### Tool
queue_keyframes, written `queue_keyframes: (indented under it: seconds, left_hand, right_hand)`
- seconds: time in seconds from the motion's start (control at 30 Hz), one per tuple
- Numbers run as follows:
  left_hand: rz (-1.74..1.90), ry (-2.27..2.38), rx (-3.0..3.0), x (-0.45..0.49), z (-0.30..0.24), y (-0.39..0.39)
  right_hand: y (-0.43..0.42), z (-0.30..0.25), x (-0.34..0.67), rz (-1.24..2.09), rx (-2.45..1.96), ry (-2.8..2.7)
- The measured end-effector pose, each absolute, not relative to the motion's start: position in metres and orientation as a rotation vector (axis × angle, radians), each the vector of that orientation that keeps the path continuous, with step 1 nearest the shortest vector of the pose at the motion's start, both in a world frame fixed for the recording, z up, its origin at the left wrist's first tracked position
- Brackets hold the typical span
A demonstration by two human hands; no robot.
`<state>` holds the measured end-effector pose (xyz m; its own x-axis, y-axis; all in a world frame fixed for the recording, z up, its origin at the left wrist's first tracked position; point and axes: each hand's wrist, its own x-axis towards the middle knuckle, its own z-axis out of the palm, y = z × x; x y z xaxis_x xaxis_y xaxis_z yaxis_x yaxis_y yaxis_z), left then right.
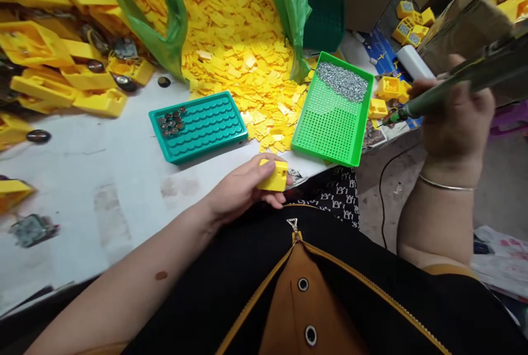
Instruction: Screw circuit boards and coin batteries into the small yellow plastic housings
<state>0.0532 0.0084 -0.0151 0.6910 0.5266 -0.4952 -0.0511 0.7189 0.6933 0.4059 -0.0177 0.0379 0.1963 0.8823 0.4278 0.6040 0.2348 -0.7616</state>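
Observation:
My left hand [247, 182] is closed around a small yellow plastic casing [274, 176], thumb on top, just past the table's front edge. On the right, my right hand [457, 118] grips a long dark electric screwdriver [437, 91], slightly blurred, its tip pointing left. Between the hands lies a bright green perforated tray [330, 129], with a heap of small silvery screws [342, 81] at its far end. Farther left, a teal ridged tray [210, 124] holds several small dark metal parts [172, 121] in its left corner.
A pile of flat yellow plastic pieces [239, 31] spills from a green plastic bag [175, 31] at the back. Yellow housings [41, 42] with loose components crowd the left. More yellow blocks [390, 88] and a white cylinder [414, 61] sit right. A cable [383, 195] hangs below.

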Motion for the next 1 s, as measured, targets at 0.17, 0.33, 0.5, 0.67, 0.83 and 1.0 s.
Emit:
queue_keyframes:
  seconds: [0.17, 0.33, 0.5, 0.67, 0.83, 1.0]
  left_hand:
    - [0.279, 0.746, 0.687, 0.091, -0.02, 0.012]
    - [0.283, 0.81, 0.642, 0.096, -0.024, 0.013]
    - [0.281, 0.764, 0.614, 0.091, -0.025, 0.016]
    - [0.252, 0.738, 0.599, 0.089, -0.027, 0.018]
    - [0.242, 0.728, 0.589, 0.089, -0.028, 0.019]
    - [0.235, 0.713, 0.579, 0.089, -0.027, 0.019]
  right_hand:
    - [0.017, 0.038, 0.374, 0.359, -1.062, -1.188]
    - [0.043, 0.028, 0.338, 0.343, -1.073, -1.215]
    - [0.065, 0.001, 0.326, 0.219, -1.169, -1.298]
    - [0.076, -0.016, 0.328, 0.217, -1.237, -1.314]
    - [0.076, -0.021, 0.329, 0.237, -1.195, -1.32]
    - [0.074, -0.02, 0.33, 0.221, -1.404, -1.285]
